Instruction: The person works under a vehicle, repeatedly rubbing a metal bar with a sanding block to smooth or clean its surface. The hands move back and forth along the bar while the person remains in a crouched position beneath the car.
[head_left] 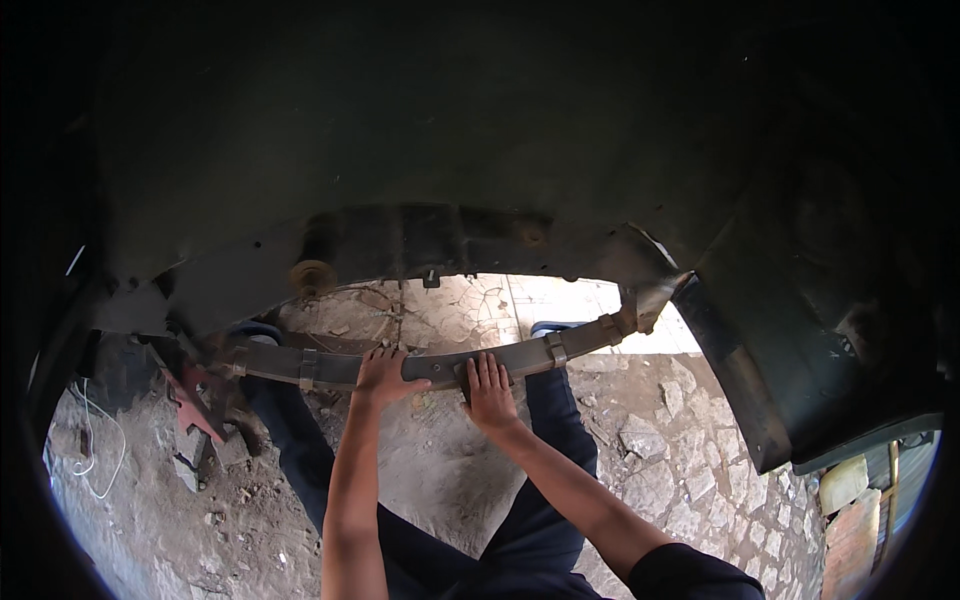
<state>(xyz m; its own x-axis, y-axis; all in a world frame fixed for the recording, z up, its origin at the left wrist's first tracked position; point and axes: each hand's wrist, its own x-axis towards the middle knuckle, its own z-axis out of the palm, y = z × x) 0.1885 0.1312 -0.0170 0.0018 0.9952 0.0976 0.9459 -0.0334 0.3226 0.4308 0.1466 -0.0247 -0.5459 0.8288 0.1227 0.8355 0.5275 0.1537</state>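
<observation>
Across the view runs a curved metal leaf spring [337, 370] with bands clamped round it, beneath dark vehicle bodywork [470, 130]. My left hand [382, 380] grips it left of centre, fingertips over the upper edge and thumb reaching right. Just right of that, my right hand [490, 395] presses a small dark pad [463, 373] onto the spring, its fingers lying over the pad.
My legs [300, 465] are spread under the spring on dirt and broken stone [680, 470]. A red metal stand [198, 405] and white cord [88, 440] lie left. A dark panel [740, 390] hangs right, near stacked slabs [850, 530]. A rusty round fitting [312, 277] sits above.
</observation>
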